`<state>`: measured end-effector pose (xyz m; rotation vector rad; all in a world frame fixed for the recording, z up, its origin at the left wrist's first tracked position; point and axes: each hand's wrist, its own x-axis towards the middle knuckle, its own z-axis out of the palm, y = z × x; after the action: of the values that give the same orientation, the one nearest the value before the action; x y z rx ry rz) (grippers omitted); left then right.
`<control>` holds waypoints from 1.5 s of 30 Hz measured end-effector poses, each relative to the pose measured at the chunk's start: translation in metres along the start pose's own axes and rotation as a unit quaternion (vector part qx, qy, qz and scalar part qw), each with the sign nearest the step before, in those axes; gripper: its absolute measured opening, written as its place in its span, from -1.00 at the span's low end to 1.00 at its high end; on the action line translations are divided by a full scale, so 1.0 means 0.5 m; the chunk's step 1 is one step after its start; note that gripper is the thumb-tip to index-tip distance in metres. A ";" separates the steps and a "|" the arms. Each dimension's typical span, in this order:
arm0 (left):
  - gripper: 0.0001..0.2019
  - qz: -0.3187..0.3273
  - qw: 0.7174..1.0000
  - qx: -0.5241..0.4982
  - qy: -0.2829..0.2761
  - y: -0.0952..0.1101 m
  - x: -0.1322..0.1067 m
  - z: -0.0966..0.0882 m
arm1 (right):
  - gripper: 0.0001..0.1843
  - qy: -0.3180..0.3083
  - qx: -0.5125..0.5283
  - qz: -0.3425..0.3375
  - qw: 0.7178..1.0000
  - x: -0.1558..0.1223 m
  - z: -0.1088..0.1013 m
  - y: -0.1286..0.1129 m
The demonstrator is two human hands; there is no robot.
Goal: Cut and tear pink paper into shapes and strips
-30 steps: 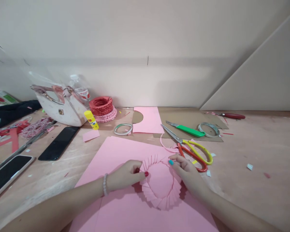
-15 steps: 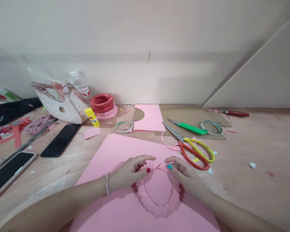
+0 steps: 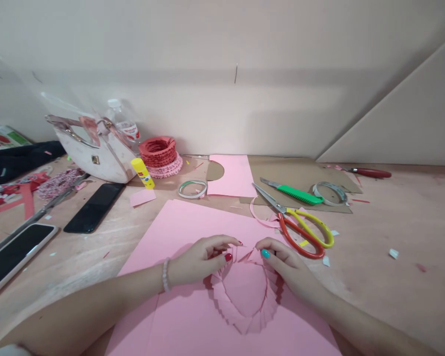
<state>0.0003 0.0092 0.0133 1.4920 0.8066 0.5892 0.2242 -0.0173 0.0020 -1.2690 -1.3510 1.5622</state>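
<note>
Beige walls [image 3: 222,39] are rising behind a wooden table [image 3: 411,222], where a white handbag [image 3: 96,155] is sitting far left, its contents hidden, with a plastic bottle [image 3: 121,123] standing just behind it. A fringed pink paper ring [image 3: 244,321] is lying on a large pink card sheet [image 3: 163,232] at the table's near side. The left hand [image 3: 200,259] and right hand [image 3: 289,272] are staying apart on either side of the ring, their fingers touching its far rim. Orange-and-yellow scissors [image 3: 302,245] are lying just beyond the right hand.
</note>
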 end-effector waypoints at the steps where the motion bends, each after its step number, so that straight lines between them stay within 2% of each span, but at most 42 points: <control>1: -0.63 0.004 1.000 0.002 -0.001 0.001 -0.001 0.000 | -0.57 0.001 -0.001 -0.003 1.000 -0.002 0.003 -0.005; 8: -0.74 0.042 0.998 0.056 -0.008 0.014 -0.004 0.002 | -0.54 -0.017 -0.007 0.009 1.000 -0.016 0.022 -0.020; 12: -0.81 -0.006 1.000 0.026 0.008 0.015 -0.007 0.016 | -0.60 -0.036 -0.026 0.032 0.999 -0.019 0.022 -0.009; 17: -0.77 -0.098 0.994 -0.057 0.003 0.015 -0.016 0.035 | -0.77 -0.013 -0.104 -0.050 0.993 -0.020 0.026 -0.024; 19: -0.76 -0.116 0.991 -0.062 0.004 0.018 -0.019 0.037 | -0.80 -0.014 -0.119 -0.057 0.991 -0.021 0.028 -0.030; 25: -0.78 -0.116 0.993 -0.021 0.004 0.022 -0.019 0.034 | -0.81 -0.020 -0.130 -0.050 0.990 -0.021 0.028 -0.036; 34: -0.66 -0.132 0.989 -0.067 -0.014 0.003 -0.016 0.032 | -0.75 -0.027 -0.091 -0.019 0.995 -0.017 0.021 -0.029; 42: -0.75 -0.142 0.987 -0.060 -0.037 0.018 -0.015 0.030 | -0.78 -0.037 -0.133 -0.043 0.990 -0.017 0.019 -0.034; 45: -0.78 -0.162 0.983 -0.049 -0.064 0.022 -0.014 0.029 | -0.79 -0.047 -0.151 -0.045 0.986 -0.018 0.020 -0.032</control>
<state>0.0085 -0.0049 0.0234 1.2613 0.8840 0.2806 0.2158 -0.0254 0.0193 -1.3027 -1.7322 1.4078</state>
